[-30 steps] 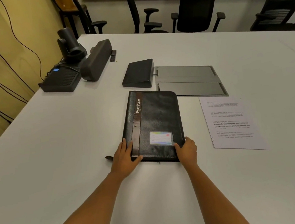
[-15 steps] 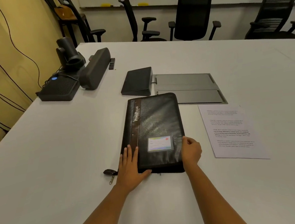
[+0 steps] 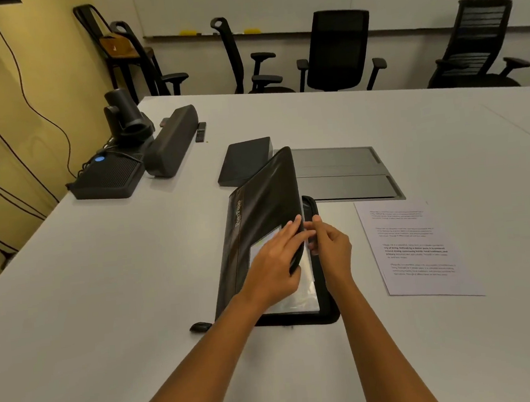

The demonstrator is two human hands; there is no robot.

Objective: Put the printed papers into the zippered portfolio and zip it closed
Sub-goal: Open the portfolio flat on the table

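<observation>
Item one: black leather-look zippered portfolio (image 3: pixel 260 220), centre of the frame on the white conference table (image 3: pixel 104 279). Half a second before it had lain flat and shut; now its front cover stood raised on the spine side, tilted toward the left of the frame, with a clear plastic sleeve (image 3: pixel 300 289) showing inside. From this I judged the zip already undone and the opening step under way.

Item two: my left hand (image 3: pixel 274 264), fingers spread over the outer face of the cover and wrapped on its free edge — clamped on the cover, lifting it.

Item three: my right hand (image 3: pixel 332 248), just beside the left, thumb and fingers pinched together at that same edge; whether they held the cover or only the zip tape I could not tell.

Item four: white printed papers (image 3: pixel 418 248), right of centre, flat on the table, near the portfolio but apart from it — untouched, not yet inserted.

Item five: dark zip pull (image 3: pixel 200 327), lower left of the portfolio, resting on the table.

Remaining, by my judgement: lay the cover fully open, fetch the papers, close, zip.
</observation>
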